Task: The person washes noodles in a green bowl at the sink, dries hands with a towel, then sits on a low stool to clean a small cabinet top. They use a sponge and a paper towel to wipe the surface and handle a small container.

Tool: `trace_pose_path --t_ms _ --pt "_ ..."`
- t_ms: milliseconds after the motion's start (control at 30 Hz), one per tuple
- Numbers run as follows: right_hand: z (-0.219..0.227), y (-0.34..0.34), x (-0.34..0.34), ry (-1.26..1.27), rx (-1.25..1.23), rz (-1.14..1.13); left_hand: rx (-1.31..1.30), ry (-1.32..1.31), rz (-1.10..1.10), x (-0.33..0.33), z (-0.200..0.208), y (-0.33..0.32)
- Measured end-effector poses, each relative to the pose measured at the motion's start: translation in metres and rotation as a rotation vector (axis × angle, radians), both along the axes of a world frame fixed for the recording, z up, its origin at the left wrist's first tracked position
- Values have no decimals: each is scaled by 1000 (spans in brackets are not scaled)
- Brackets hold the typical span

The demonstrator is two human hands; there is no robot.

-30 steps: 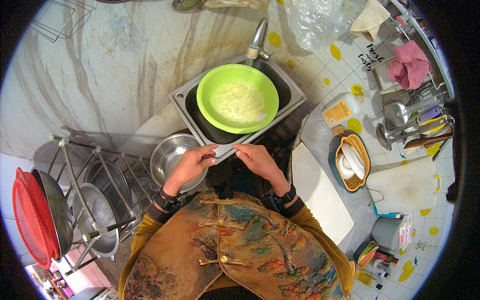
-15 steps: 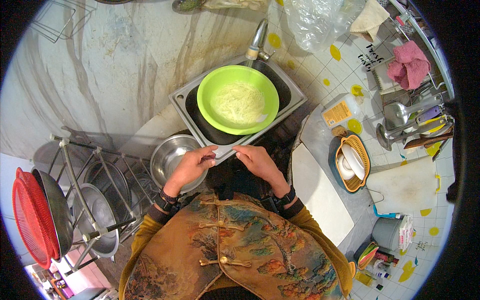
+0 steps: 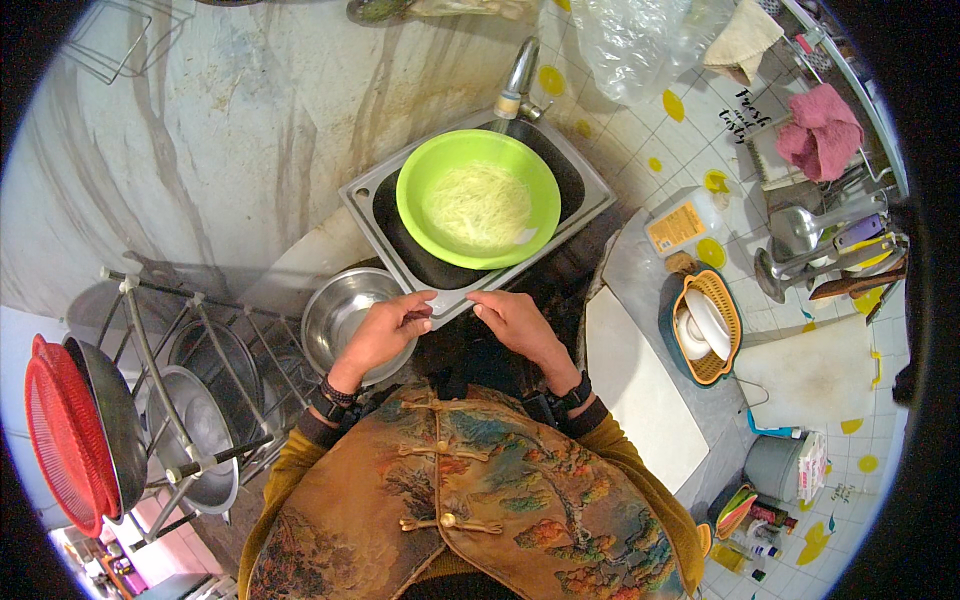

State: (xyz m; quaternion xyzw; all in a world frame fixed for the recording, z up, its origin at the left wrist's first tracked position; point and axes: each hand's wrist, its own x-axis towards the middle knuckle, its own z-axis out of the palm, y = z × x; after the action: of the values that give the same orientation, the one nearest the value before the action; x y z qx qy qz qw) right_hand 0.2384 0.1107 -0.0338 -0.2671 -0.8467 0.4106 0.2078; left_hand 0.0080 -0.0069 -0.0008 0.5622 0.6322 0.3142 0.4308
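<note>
A bright green plastic basin sits on the sink, with pale thin vegetable shreds heaped in it. My left hand rests at the sink's near corner, between that corner and a steel bowl. Its thumb and fingers are parted. On the other side of the corner, my right hand touches the near rim with its fingertips, palm down. Neither hand shows anything held. The undersides of both hands are hidden.
The tap stands behind the basin. At left, a rack carries metal bowls and a red plastic basket. To the right, a white board lies on the counter beside a basket of dishes. Ladles hang beyond.
</note>
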Motion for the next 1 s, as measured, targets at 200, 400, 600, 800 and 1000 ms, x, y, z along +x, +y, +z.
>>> trace_pose_path --t_ms 200,400,600,800,1000 --pt "-3 0 -2 22 8 -8 1 5 11 -1 0 -1" --pt "-3 0 -3 45 3 0 6 13 11 -3 -3 -1" --pt "-2 -1 -5 18 -10 12 6 7 12 -5 -7 -2" --pt "-2 -2 -7 -3 -12 16 -2 -17 13 -7 -6 -3" --pt "-4 -2 -9 1 7 23 -2 -8 17 -9 -6 -4"
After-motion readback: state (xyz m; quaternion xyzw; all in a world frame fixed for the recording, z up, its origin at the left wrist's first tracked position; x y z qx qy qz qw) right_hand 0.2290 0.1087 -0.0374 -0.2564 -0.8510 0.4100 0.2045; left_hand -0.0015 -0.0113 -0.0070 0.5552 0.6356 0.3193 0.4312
